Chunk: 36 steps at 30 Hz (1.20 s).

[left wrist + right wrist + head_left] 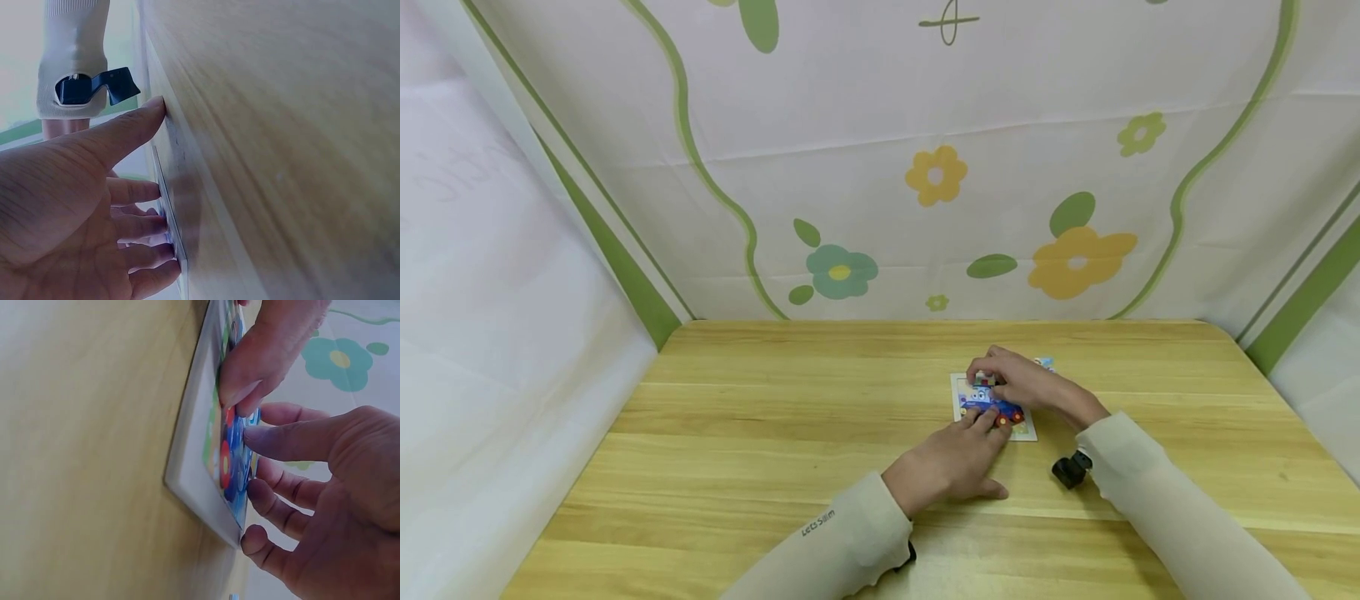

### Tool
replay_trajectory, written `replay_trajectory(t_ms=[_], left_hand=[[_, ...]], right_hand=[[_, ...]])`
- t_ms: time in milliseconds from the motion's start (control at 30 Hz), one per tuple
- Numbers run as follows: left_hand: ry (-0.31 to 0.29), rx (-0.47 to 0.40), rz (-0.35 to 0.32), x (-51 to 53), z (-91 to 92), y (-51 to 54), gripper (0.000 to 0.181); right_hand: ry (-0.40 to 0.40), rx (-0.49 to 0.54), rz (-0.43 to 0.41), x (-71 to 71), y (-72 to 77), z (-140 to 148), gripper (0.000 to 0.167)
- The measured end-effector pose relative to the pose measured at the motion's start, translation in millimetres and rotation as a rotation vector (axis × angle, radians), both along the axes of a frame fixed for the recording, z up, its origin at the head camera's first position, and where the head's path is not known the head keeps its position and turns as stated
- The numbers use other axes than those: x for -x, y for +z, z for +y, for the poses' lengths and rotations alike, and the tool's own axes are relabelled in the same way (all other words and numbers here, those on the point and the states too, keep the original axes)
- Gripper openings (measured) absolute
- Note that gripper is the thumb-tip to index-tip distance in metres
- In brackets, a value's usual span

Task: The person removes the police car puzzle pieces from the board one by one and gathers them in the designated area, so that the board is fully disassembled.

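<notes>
A small picture board (957,400) with a white border and a blue cartoon vehicle lies flat on the table. My left hand (955,461) rests its fingertips on the board's near part, thumb spread out on the wood. At the board's far side, my right hand (1026,381) touches the picture with bent fingers and thumb, partly covering it. From the right wrist camera, the tips of my right hand (350,481) stand apart on the picture and its edge, beside left fingers (269,356). The left wrist view has my left hand (69,200) against the board's thin edge (161,175).
A small colourful piece (1045,364) lies just beyond my right wrist, partly hidden. The wooden table (737,433) ends at a white cloth (880,192) with flower prints, and more cloth hangs at both sides. Black wrist cameras (1070,470) are strapped at my cuffs.
</notes>
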<state>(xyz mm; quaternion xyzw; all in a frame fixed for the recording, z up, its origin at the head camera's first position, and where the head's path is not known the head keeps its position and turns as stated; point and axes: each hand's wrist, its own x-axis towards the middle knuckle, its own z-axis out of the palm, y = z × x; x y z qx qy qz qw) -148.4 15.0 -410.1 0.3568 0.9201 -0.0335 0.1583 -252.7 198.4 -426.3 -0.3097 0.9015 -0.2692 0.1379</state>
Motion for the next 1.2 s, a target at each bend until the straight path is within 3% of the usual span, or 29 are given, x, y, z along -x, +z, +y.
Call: replay_trajectory(t_ms=[833, 1200], left_hand=[[-0.003, -0.005, 0.01, -0.7, 0.2, 1.5, 0.086], [-0.002, -0.012, -0.002, -0.3, -0.2, 1.2, 0.086]], right_hand=[[-0.047, 0.055, 0.062, 2.7, -3.9, 1.9, 0.026], [-0.099, 0.082, 0.017, 2.8, -5.6, 2.2, 0.024]])
